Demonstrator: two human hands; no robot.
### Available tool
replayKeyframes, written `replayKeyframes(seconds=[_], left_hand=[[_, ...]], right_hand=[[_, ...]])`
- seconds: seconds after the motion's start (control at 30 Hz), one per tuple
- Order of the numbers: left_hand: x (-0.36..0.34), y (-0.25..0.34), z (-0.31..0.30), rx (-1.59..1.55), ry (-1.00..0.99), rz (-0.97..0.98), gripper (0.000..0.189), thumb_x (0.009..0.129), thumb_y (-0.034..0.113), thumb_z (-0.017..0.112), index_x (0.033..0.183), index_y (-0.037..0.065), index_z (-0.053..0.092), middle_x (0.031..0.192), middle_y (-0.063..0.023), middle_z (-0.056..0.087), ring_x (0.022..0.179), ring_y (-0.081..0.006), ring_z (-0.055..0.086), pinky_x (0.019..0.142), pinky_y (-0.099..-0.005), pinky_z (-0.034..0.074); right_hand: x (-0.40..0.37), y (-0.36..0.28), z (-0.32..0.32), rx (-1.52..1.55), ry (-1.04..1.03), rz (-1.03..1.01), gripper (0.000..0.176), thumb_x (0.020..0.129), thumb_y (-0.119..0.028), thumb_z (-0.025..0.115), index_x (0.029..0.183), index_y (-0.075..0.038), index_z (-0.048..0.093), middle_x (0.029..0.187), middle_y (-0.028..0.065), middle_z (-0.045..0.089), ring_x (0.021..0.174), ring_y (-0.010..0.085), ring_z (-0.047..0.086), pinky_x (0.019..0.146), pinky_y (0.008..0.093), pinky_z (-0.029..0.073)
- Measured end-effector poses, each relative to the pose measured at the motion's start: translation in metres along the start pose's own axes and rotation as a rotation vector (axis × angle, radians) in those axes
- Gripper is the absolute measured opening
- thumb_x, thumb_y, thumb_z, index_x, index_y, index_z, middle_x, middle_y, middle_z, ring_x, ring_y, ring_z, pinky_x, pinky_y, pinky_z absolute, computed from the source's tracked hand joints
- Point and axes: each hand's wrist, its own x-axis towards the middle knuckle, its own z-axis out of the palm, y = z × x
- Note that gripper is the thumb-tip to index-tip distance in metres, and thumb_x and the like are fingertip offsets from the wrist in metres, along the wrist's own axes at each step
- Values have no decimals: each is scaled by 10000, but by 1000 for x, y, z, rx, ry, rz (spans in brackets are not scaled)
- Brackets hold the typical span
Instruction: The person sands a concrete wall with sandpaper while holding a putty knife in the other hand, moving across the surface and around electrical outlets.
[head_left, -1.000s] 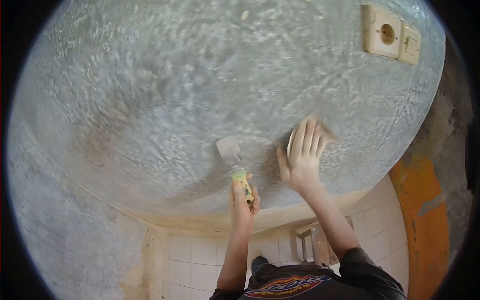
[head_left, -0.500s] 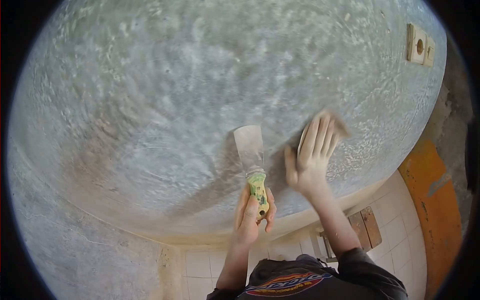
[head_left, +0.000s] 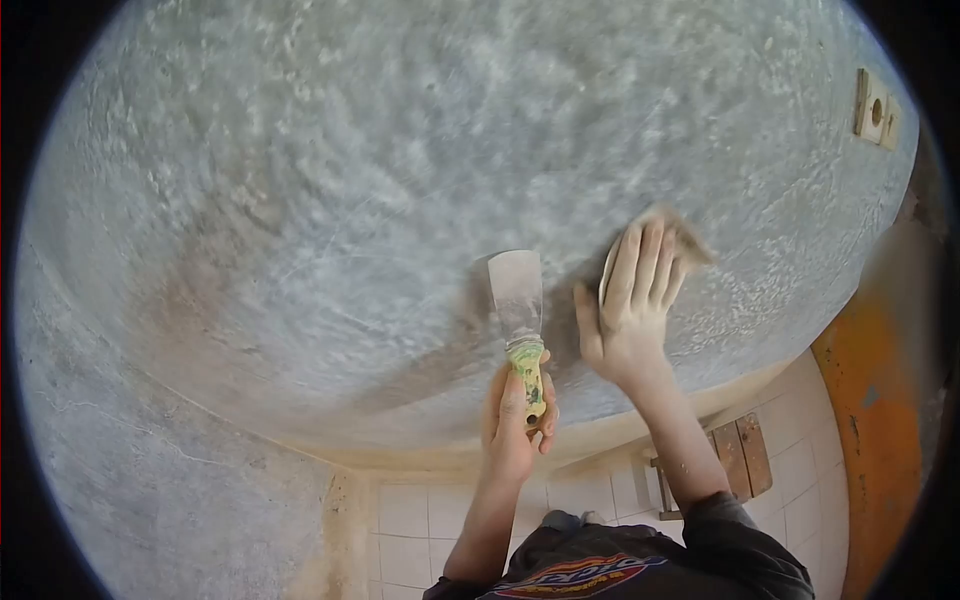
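My left hand (head_left: 513,420) is closed round the worn yellow-green handle of a putty knife (head_left: 517,290), whose broad metal blade points up in front of the wall (head_left: 400,150). To its right, my right hand (head_left: 637,310) presses a brownish sheet that looks like sandpaper (head_left: 687,240) to the wall. The fingers lie long and close together over the sheet, and the thumb is apart. Part of the sheet shows past the fingertips and along the hand's left edge; the palm hides the rest. The wall is grey, with a mottled, rough surface.
A socket and switch plate (head_left: 872,108) is on the wall at the upper right. Below my right forearm stands a small wooden stool (head_left: 742,458) on the white tiled floor (head_left: 405,510). An orange painted surface (head_left: 875,410) is at the right; another wall (head_left: 130,470) meets at the left.
The view has shifted a little, so the socket plate sits further right. My right hand, with the sheet, has moved slightly on the wall. The left hand keeps the putty knife upright.
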Motion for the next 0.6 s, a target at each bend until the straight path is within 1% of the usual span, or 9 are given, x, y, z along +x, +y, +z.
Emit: replayKeyframes(seconds=[0.03,0.07,0.17,0.2,0.27,0.43,0.5,0.57,0.6], left_hand=[[-1,0,-5,-14,-4,5,491,994,414,394,1260,7,459,812,-38,526,518,-92,459,351,-214,325],[0,1,-10,-33,-11,16,489,992,416,399,1254,9,464,800,-34,526,499,-82,446,348,-209,318],[-3,11,-33,23,46,-7,483,991,428,400,1236,20,482,763,-21,515,477,-63,424,344,-199,285],[-4,14,-43,20,49,-3,483,991,428,400,1236,20,482,763,-21,515,477,-63,424,344,-199,285],[-6,22,-65,11,69,-21,474,989,435,404,1226,35,495,736,-13,508,468,-53,409,352,-194,262],[-11,53,-127,-74,37,-73,445,994,408,408,1238,46,496,739,-12,513,465,-52,399,368,-187,258],[-14,63,-153,-127,17,-99,435,996,396,411,1244,49,496,741,-13,515,465,-51,396,373,-185,262],[-17,74,-180,-176,-16,-97,434,999,377,412,1263,41,488,768,-21,521,495,-52,414,375,-187,278],[-18,80,-192,-176,-15,-94,434,999,377,412,1263,41,488,768,-21,521,495,-52,414,375,-187,278]], right_hand=[[-17,-3,11,-22,-59,-52,760,898,-253,532,1395,184,158,1466,405,87,1385,541,0,1101,614,3],[-38,-12,22,-34,-58,-24,746,852,-290,616,1381,120,287,1424,365,260,1279,537,291,1010,676,187],[-88,-23,44,-43,-167,-83,762,858,-303,611,1385,129,270,1427,378,242,1298,552,259,1012,681,175],[-82,-31,46,-41,-168,-89,762,858,-303,611,1385,129,270,1427,378,242,1298,552,259,1012,681,175],[-57,-51,42,-12,-94,24,753,877,-302,590,1396,126,254,1440,379,217,1321,556,218,1030,674,149],[23,-123,36,-42,37,43,739,887,-281,582,1411,114,241,1454,361,214,1339,550,187,1045,660,125],[27,-153,49,-18,65,37,735,887,-272,582,1414,110,241,1457,355,219,1342,544,188,1045,656,125],[7,-183,73,-33,22,-59,721,876,-277,596,1396,110,280,1446,346,250,1319,529,247,1027,656,162],[-12,-196,87,-55,-4,-89,698,856,-280,616,1365,108,337,1411,347,303,1266,514,323,993,648,215]])
